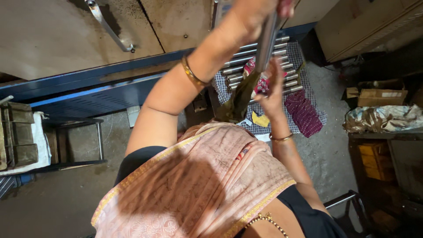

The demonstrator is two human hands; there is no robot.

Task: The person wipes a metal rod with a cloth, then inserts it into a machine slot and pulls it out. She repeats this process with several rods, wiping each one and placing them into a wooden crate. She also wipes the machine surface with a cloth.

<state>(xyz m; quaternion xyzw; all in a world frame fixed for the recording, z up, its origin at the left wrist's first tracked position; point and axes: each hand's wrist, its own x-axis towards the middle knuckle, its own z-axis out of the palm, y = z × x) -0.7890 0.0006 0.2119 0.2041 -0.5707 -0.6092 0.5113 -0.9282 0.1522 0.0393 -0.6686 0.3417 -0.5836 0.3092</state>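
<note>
Cabinet [66, 35]: large beige metal body across the top of the view, stained, with a bent steel handle [110, 28] on its front; a blue frame [88, 90] runs below it.
Floor [53, 198]: grey concrete, dusty, under everything in view.
Shawl [198, 180]: pale pink cloth with gold edging, draped over the person's chest, filling the lower middle of the view.
Checked cloth [308, 88]: spread flat on the floor ahead of the person; carries the rods.
Rod row [240, 66]: polished steel rods lying side by side on the checked cloth, partly hidden behind the raised arm.
Maroon cloth [303, 112]: crumpled piece on the checked cloth, just right of the rod row.
Box [374, 97]: cardboard, at the right edge, above a patterned bundle [381, 118].
Held rod [265, 44]: steel, tilted steeply, raised over the rod row; its lower end is wrapped in the rag.
Rag [238, 103]: dark olive, hangs down from the held rod toward the shawl.
Left hand [253, 15]: at the top edge, fingers closed round the upper part of the held rod; gold bangle [191, 72] on the forearm.
Right hand [273, 90]: below the left, fingers pressed to the rag and held rod; full closure cannot be told. Thin bangle on the wrist.
</note>
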